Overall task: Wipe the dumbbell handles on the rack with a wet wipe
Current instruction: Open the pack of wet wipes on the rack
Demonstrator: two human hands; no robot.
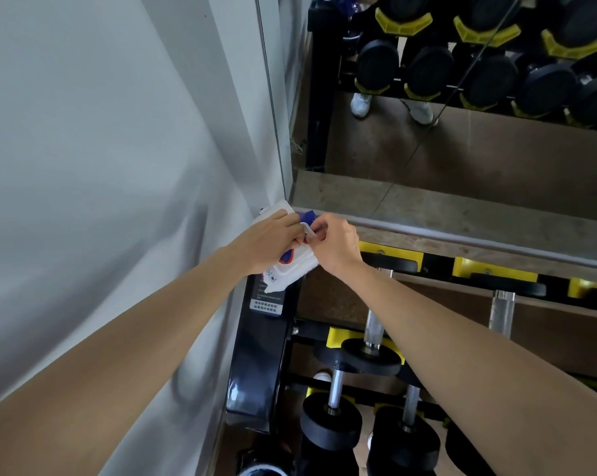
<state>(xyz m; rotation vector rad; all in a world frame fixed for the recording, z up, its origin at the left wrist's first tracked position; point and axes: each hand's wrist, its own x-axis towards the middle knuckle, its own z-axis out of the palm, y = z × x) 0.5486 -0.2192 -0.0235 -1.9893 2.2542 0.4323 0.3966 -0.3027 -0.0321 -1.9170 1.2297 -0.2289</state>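
Pinching hand, right (335, 247): thumb and forefinger closed on a white strip (310, 233) at the mouth of the wipe pack (290, 269); other fingers curled in; wet wipe or seal flap, cannot tell.
Left hand (269, 240): laid over the top of the pack, fingers bent down onto it and gripping; fingertips partly hidden behind the right hand.
Wipe pack: white with blue and red print, flat on the top end of the black rack frame (256, 365), in the corner where wall (101, 149) meets mirror (462, 159); near corner hanging over the frame edge.
Blue flap (307, 215): raised just behind the fingers, beside the strip.
Near handle (372, 324): chrome, upper tier, partly under the right forearm; not touched by either hand.
Far handle (502, 309): chrome, same tier, further right, well apart from the hands.
Lower handles (335, 389): two, chrome, on the tier below, between black round heads.
Yellow cradles (391, 252): seated under the dumbbell heads along the rack.
Frame label (268, 304): white print on black, just below the pack; too small to read.
Mirror: reflects the rack, black dumbbell heads and a pair of white shoes.
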